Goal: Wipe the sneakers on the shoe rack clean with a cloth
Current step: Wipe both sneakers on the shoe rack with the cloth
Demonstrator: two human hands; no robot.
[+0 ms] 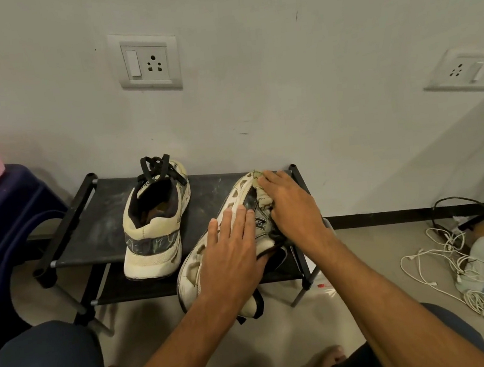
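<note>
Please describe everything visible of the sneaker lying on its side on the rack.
This worn off-white sneaker with dark side panels lies on its side on the top shelf of the black shoe rack, heel overhanging the front edge, white cut-out sole turned left. The left hand rests flat on the sole; the right hand holds a crumpled pale cloth against its upper near the toe.

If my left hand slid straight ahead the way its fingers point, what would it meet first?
Probably the cloth under your right hand, near the toe of the tipped sneaker that your left hand lies flat on. It may pass just beside it; depth is unclear.
</note>
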